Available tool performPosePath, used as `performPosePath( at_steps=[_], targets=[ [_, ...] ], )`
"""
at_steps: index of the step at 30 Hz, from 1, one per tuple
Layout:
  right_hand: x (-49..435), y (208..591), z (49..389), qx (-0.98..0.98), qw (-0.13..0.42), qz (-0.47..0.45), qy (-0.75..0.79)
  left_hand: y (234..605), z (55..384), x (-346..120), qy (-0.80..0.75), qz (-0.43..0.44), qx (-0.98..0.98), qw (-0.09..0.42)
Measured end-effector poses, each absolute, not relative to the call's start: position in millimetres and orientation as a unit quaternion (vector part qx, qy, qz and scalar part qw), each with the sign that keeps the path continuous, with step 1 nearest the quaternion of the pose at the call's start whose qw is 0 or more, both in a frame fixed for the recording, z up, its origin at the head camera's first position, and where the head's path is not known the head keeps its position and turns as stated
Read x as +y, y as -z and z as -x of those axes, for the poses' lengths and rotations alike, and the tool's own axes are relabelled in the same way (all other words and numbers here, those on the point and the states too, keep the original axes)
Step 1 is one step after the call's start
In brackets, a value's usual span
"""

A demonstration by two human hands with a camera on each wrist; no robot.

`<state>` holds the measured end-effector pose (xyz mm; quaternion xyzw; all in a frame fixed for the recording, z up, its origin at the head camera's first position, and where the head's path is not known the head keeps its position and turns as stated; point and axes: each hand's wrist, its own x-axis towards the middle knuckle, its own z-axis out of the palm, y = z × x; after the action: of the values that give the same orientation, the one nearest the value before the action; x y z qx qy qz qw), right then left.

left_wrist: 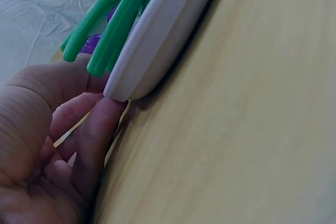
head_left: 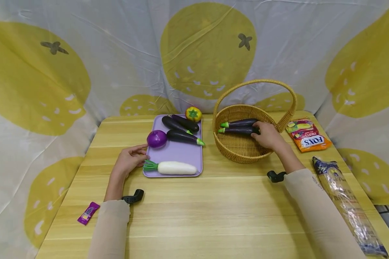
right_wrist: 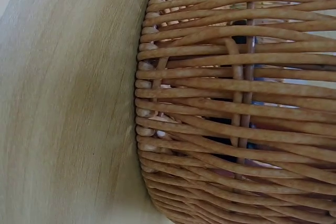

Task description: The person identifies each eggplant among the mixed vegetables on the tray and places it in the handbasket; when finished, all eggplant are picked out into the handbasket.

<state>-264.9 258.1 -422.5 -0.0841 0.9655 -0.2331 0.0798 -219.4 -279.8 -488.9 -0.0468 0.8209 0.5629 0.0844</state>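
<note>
My left hand (head_left: 131,160) rests at the left edge of a lilac tray (head_left: 168,156), its thumb and index finger touching the rim. On the tray lie a purple onion (head_left: 157,139), a white radish (head_left: 176,168) with green tops, and three eggplants (head_left: 183,137). The radish tops (left_wrist: 113,30) hang over the rim in the left wrist view. Inside the wicker basket (head_left: 243,158), my right hand (head_left: 267,136) grips the stemless end of an eggplant (head_left: 238,130). Another eggplant (head_left: 241,123) lies alongside it. Basket weave (right_wrist: 236,103) hides the right hand's fingers in the right wrist view.
A yellow-and-red round fruit (head_left: 193,114) sits at the tray's back right corner. The basket's tall handle (head_left: 257,81) arches overhead. Right of it lie a FOX'S candy bag (head_left: 308,135) and a long clear-and-blue packet (head_left: 347,201). A small purple wrapper (head_left: 88,213) is at left front.
</note>
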Motion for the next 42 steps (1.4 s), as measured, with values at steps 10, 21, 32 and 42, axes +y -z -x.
performPosePath(
  at_steps=[10, 21, 32, 42],
  targets=[
    [260.0, 419.3, 256.6, 0.957, 0.046, 0.09, 0.271, 489.2, 219.9, -279.1, -0.56, 0.047, 0.823, 0.084],
    [240.7, 408.2, 224.9, 0.914, -0.021, 0.098, 0.393, 478.3, 215.7, -277.1, -0.574, 0.057, 0.811, 0.098],
    [190.7, 412.1, 203.2, 0.878, -0.031, 0.16, 0.449, 456.4, 203.3, -267.5, -0.569, 0.063, 0.812, 0.116],
    [140.2, 418.2, 202.2, 0.851, -0.029, 0.189, 0.489, 456.2, 207.0, -268.8, -0.57, 0.062, 0.811, 0.114]
  ],
)
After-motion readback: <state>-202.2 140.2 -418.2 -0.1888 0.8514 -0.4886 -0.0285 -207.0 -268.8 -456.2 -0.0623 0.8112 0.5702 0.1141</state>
